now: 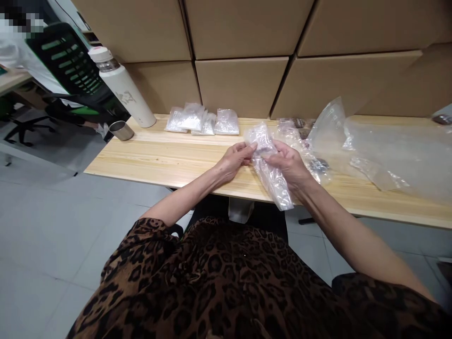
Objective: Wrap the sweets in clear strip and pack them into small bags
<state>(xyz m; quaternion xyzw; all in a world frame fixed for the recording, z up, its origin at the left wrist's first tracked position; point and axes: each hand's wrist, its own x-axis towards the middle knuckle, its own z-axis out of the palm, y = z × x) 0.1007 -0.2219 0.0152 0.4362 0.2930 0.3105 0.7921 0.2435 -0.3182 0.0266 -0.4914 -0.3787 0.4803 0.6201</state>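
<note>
Bag (273, 184), nr tabletop (158, 155) front edge: pinched betw. L hand (235, 161) & R hand (288, 165), fingers closed on it.

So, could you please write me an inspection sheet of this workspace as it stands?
Surface: wooden table, pale, grain visible.
Job's things: clear plastic bag, crumpled, held over the table's near edge; small filled bags grouped at the back.
Clutter: large loose plastic sheet on the right; white bottle and metal cup at the left corner.
Hands: left hand and right hand both pinch the clear plastic bag.
Cables: nothing seen.
Surroundings: cardboard boxes stacked behind; office chair at left.
</note>
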